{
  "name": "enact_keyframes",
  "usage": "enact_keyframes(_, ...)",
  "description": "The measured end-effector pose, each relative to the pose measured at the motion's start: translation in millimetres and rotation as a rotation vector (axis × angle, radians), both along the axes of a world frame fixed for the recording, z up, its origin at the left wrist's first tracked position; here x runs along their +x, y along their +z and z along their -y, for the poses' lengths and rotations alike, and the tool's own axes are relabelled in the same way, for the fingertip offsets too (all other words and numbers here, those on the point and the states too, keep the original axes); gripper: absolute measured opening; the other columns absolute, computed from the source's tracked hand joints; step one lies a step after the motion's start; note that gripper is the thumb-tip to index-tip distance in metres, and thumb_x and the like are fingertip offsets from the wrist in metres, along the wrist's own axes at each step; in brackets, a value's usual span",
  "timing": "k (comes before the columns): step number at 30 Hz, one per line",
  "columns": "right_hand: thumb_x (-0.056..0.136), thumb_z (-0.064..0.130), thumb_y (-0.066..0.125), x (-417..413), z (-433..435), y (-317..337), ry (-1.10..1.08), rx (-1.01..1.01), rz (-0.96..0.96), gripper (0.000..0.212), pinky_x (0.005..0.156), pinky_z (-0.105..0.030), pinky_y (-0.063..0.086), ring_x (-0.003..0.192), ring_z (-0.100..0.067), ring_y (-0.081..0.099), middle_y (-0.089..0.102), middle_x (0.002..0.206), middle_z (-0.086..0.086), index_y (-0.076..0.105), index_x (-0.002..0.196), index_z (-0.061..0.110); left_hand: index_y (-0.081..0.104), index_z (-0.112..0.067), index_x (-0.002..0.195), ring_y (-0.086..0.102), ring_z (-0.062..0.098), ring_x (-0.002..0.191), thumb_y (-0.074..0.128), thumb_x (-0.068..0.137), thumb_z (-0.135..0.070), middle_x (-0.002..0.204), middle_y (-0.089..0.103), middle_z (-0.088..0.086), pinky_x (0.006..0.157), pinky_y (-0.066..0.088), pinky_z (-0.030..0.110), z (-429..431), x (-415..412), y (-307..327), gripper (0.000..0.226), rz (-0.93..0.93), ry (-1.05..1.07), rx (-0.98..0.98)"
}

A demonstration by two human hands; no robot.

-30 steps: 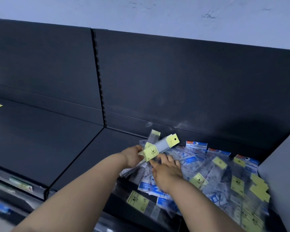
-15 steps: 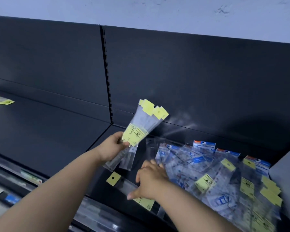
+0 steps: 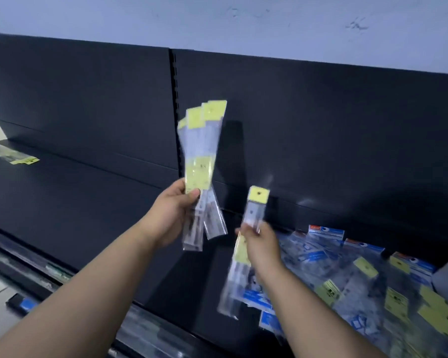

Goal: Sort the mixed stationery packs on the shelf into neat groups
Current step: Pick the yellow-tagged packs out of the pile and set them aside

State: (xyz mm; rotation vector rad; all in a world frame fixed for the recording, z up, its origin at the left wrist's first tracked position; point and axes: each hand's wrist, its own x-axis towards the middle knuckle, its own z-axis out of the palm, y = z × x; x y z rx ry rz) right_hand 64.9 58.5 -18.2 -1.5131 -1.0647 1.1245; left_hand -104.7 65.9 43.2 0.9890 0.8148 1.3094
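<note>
Held packs (image 3: 201, 151) near-upright, yellow tabs (image 3: 214, 109) up (blurred)

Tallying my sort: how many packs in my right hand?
1: a narrow yellow-tabbed pack, pinched upright in the right hand; blur could hide a second behind it.

Pile of packs (image 3: 360, 277) on shelf (image 3: 88, 202), far right.

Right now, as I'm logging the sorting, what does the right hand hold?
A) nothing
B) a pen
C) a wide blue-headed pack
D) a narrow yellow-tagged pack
D: the right hand pinches a narrow yellow-tagged pack above the mixed pile; the left hand grips a fanned bundle.
</note>
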Motion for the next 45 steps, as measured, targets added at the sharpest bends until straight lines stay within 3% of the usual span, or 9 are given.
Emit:
enact_keyframes(5, 0.101, 0.021, 0.04, -2.2, -0.1, 35.3, -0.034, 0.087, -0.65, 0.023, 0.073, -0.031, 0.05, 0.078, -0.018, 0.064, 0.071, 0.079, -0.002, 0.058, 0.088, 0.015, 0.051, -0.012, 0.109, 0.062, 0.02, 0.085, 0.043, 0.095, 0.001, 0.097, 0.063, 0.008, 0.078, 0.052, 0.033, 5.5, 43.2, -33.8, 0.021, -0.421, -0.135, -0.05)
enact_keyframes(11, 0.093, 0.02, 0.057, 7.9, 5.7, 23.8, -0.055, 0.131, -0.502, 0.01, 0.074, -0.034, 0.051, 0.086, -0.021, 0.064, 0.066, 0.096, -0.009, 0.052, 0.099, 0.014, 0.033, -0.027, 0.121, 0.055, 0.021, 0.1, 0.042, 0.096, -0.019, 0.112, 0.054, 0.003, 0.088, 0.045, 0.037, 6.8, 67.1, -46.0, 0.028, -1.005, -0.138, 0.286)
enact_keyframes(15, 0.093, 0.006, 0.053, 19.4, 13.0, 31.3, -0.125, 0.172, -0.783, 0.006, 0.062, -0.03, 0.052, 0.071, -0.019, 0.066, 0.066, 0.084, -0.011, 0.054, 0.099, 0.007, 0.007, -0.034, 0.138, 0.062, 0.022, 0.09, 0.049, 0.093, -0.027, 0.114, 0.059, -0.001, 0.084, 0.047, 0.036, 16.5, 79.1, -43.2, 0.062, -1.276, -0.161, 0.398)
enact_keyframes(18, 0.091, 0.005, 0.056, 28.6, 17.6, 34.5, -0.142, 0.224, -0.805, 0.006, 0.062, -0.029, 0.054, 0.067, -0.016, 0.066, 0.066, 0.083, -0.011, 0.053, 0.095, 0.008, 0.005, -0.044, 0.135, 0.062, 0.024, 0.086, 0.054, 0.087, -0.02, 0.115, 0.06, 0.004, 0.076, 0.052, 0.04, 14.9, 82.7, -43.4, 0.073, -1.255, -0.164, 0.45)
enact_keyframes(24, 0.077, 0.007, 0.074, 41.4, 17.9, 60.3, -0.234, 0.484, -0.16, 0.045, 0.069, -0.024, 0.051, 0.071, -0.005, 0.061, 0.06, 0.086, 0.001, 0.045, 0.11, 0.01, 0.024, -0.043, 0.128, 0.06, 0.014, 0.103, 0.056, 0.085, -0.013, 0.12, 0.055, -0.006, 0.087, 0.051, 0.04, 23.7, 115.2, -45.5, 0.061, -0.784, -0.099, 0.474)
enact_keyframes(29, 0.072, 0.014, 0.078, 40.3, 27.1, 56.5, -0.265, 0.394, 0.083, 0.065, 0.081, -0.019, 0.047, 0.095, -0.01, 0.06, 0.06, 0.108, 0.006, 0.042, 0.126, 0.016, 0.026, -0.046, 0.114, 0.056, 0.004, 0.102, 0.059, 0.085, -0.023, 0.112, 0.056, -0.012, 0.087, 0.052, 0.031, 28.2, 138.4, -54.9, 0.05, -0.693, -0.134, 0.392)
enact_keyframes(34, 0.073, 0.017, 0.076, 42.1, 31.7, 49.2, -0.326, 0.341, 0.107, 0.061, 0.084, -0.026, 0.048, 0.096, -0.011, 0.062, 0.062, 0.107, 0.006, 0.042, 0.124, 0.02, 0.043, -0.038, 0.114, 0.061, 0.006, 0.096, 0.057, 0.075, -0.044, 0.104, 0.063, -0.012, 0.08, 0.055, 0.032, 33.8, 151.2, -62.0, 0.042, -0.606, -0.074, 0.258)
enact_keyframes(41, 0.073, 0.014, 0.072, 60.0, 15.5, 47.3, -0.414, 0.29, 0.073, 0.047, 0.071, -0.033, 0.051, 0.083, -0.021, 0.061, 0.057, 0.089, 0.003, 0.043, 0.11, 0.015, 0.027, -0.032, 0.124, 0.055, 0.012, 0.096, 0.066, 0.073, -0.035, 0.111, 0.05, -0.014, 0.073, 0.046, 0.029, 28.4, 152.1, -74.4, 0.065, -0.9, -0.118, 0.214)
enact_keyframes(45, 0.074, 0.003, 0.064, 75.2, 5.8, 34.6, -0.481, 0.243, -0.356, 0.026, 0.064, -0.039, 0.053, 0.068, -0.027, 0.065, 0.066, 0.08, -0.013, 0.053, 0.097, 0.007, 0.017, -0.021, 0.144, 0.043, 0.02, 0.119, 0.061, 0.076, -0.025, 0.13, 0.04, 0.001, 0.099, 0.038, 0.034, 18.0, 140.6, -76.4, 0.08, -1.157, -0.084, 0.438)
